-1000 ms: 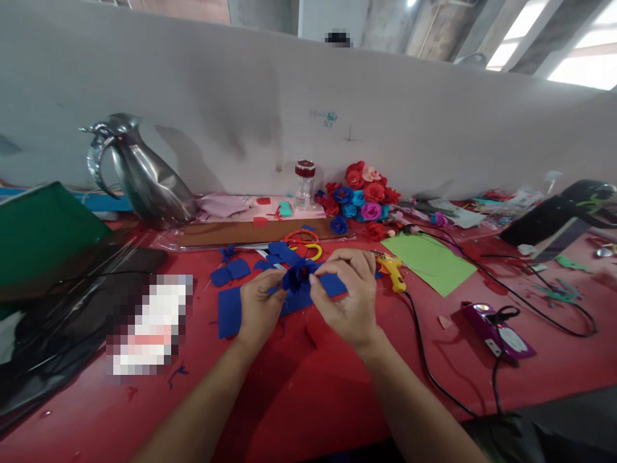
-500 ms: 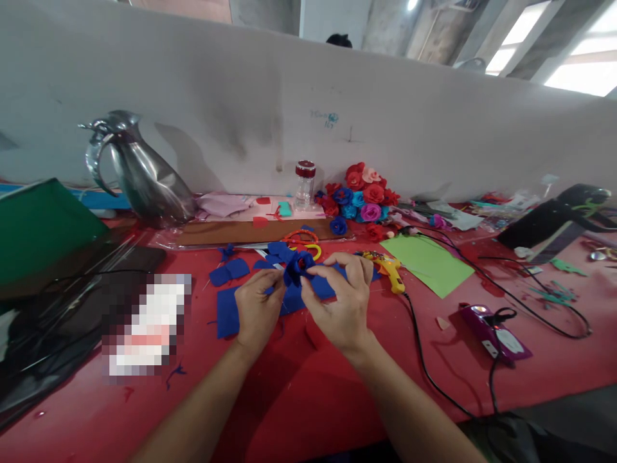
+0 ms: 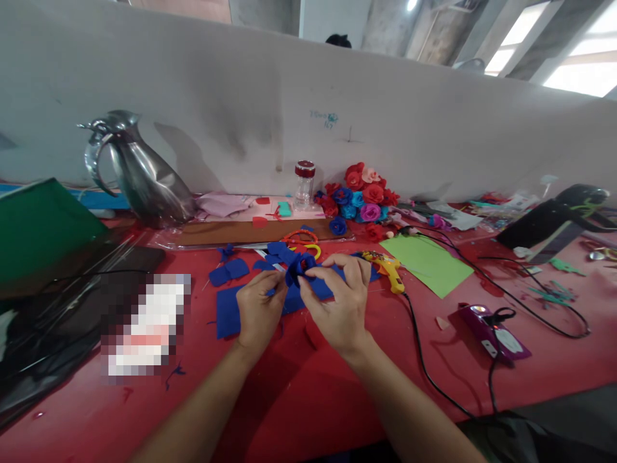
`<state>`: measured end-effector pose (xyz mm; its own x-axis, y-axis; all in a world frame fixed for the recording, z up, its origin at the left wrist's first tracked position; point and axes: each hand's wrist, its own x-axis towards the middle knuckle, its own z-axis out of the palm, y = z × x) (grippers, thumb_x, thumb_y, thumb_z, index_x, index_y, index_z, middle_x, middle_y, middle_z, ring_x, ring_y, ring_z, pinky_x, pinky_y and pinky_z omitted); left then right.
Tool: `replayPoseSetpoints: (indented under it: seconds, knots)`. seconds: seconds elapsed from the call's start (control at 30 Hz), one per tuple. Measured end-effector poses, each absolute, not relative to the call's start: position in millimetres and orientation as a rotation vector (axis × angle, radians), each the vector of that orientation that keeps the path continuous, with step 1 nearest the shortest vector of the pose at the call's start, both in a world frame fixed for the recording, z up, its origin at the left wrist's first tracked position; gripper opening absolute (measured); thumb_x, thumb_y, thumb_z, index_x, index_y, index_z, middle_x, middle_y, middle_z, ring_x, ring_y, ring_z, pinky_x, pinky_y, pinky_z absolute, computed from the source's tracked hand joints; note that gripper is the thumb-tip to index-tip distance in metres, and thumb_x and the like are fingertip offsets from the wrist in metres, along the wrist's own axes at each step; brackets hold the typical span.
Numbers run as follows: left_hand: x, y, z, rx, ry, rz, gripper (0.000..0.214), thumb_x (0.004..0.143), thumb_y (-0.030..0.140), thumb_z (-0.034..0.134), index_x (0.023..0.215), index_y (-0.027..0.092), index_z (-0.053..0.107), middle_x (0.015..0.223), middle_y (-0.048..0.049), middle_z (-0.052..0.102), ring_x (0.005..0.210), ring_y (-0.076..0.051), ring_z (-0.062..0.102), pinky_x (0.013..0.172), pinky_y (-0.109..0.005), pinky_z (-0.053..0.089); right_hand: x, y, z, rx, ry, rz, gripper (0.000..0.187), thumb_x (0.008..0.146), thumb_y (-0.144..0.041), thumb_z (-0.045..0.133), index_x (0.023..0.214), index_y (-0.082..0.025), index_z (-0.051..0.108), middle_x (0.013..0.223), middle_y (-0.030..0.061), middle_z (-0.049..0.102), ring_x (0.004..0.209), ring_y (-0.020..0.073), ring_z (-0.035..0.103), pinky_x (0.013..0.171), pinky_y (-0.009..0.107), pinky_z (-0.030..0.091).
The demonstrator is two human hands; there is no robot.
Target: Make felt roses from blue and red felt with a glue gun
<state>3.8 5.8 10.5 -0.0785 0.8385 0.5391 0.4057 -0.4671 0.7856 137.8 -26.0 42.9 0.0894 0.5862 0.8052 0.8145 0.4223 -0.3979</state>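
Between my hands is a dark blue craft flower (image 3: 297,269) with a bit of red at its centre. My left hand (image 3: 260,307) is closed, pinching the flower low on its left side; the exact spot is hidden by the fingers. From the right, the thumb and fingertips of my right hand (image 3: 340,302) grip a petal edge. Under and behind the flower lie a blue sheet (image 3: 228,314) and cut blue pieces (image 3: 229,272). Scissors with yellow and orange handles (image 3: 314,251) rest just behind it. A yellow glue gun (image 3: 391,271) lies to the right of my right hand.
A steel jug (image 3: 144,173) stands at back left, near a clear jar with a red lid (image 3: 304,183). Finished paper flowers (image 3: 366,193) are heaped by the wall. A green sheet (image 3: 434,265) and a purple power strip (image 3: 491,334) with black cords lie right.
The flower has turned and shifted very slightly to the right between my fingers. Both hands keep their grip in nearly the same place.
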Motion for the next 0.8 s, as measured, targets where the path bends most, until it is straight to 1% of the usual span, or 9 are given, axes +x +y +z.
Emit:
replayPoseSetpoints:
  seconds: [0.17, 0.27, 0.37, 0.57, 0.7, 0.8]
  knots:
    - [4.4, 4.5, 9.6, 1.864, 1.347, 1.554, 0.018, 0.080, 0.018, 0.056, 0.073, 0.020, 0.072, 0.078, -0.0030, 0.073, 0.067, -0.014, 0.064, 0.066, -0.023, 0.052, 137.4, -25.5, 43.2, -1.253, -1.601, -0.263, 0.002, 0.079, -0.027, 0.067, 0.078, -0.027, 0.069, 0.092, 0.0050, 0.055, 0.092, 0.0234, 0.049, 0.083, 0.041, 0.039]
    - [4.8, 4.2, 9.2, 1.907, 1.343, 1.554, 0.019, 0.081, 0.020, 0.056, 0.076, 0.019, 0.074, 0.077, -0.0032, 0.073, 0.065, -0.014, 0.064, 0.065, -0.022, 0.052, 138.0, -24.9, 41.8, -1.255, -1.591, -0.256, 0.004, 0.079, -0.027, 0.066, 0.080, -0.027, 0.070, 0.093, 0.0052, 0.056, 0.093, 0.0237, 0.049, 0.085, 0.043, 0.038]
    - [4.9, 4.2, 9.5, 1.951, 1.329, 1.552, 0.019, 0.082, 0.023, 0.056, 0.077, 0.020, 0.074, 0.075, -0.0031, 0.073, 0.063, -0.013, 0.064, 0.063, -0.022, 0.052, 138.3, -25.4, 40.3, -1.272, -1.608, -0.256, 0.004, 0.079, -0.027, 0.067, 0.076, -0.028, 0.070, 0.093, 0.0047, 0.057, 0.093, 0.0240, 0.049, 0.086, 0.044, 0.037]
    - [4.3, 4.4, 9.0, 2.031, 1.291, 1.598, 0.020, 0.084, 0.024, 0.055, 0.081, 0.019, 0.074, 0.075, -0.0045, 0.073, 0.064, -0.013, 0.065, 0.064, -0.020, 0.052, 136.9, -28.3, 40.2, -1.275, -1.631, -0.420, 0.006, 0.079, -0.024, 0.066, 0.078, -0.029, 0.069, 0.093, 0.0044, 0.060, 0.093, 0.0250, 0.047, 0.086, 0.045, 0.036]
    - [3.4, 5.1, 6.1, 2.094, 1.311, 1.548, 0.021, 0.084, 0.021, 0.054, 0.084, 0.020, 0.074, 0.079, -0.0049, 0.074, 0.068, -0.014, 0.066, 0.067, -0.021, 0.053, 135.3, -29.5, 40.7, -1.274, -1.651, -0.312, 0.009, 0.080, -0.023, 0.064, 0.075, -0.029, 0.069, 0.092, 0.0048, 0.060, 0.094, 0.0251, 0.047, 0.087, 0.046, 0.036]
    - [2.8, 5.2, 4.3, 2.138, 1.288, 1.556, 0.022, 0.083, 0.018, 0.053, 0.086, 0.019, 0.074, 0.081, -0.0058, 0.074, 0.071, -0.015, 0.067, 0.069, -0.022, 0.054, 133.1, -30.0, 40.5, -1.253, -1.676, -0.231, 0.011, 0.080, -0.020, 0.063, 0.077, -0.028, 0.070, 0.092, 0.0049, 0.061, 0.095, 0.0247, 0.048, 0.088, 0.045, 0.036]
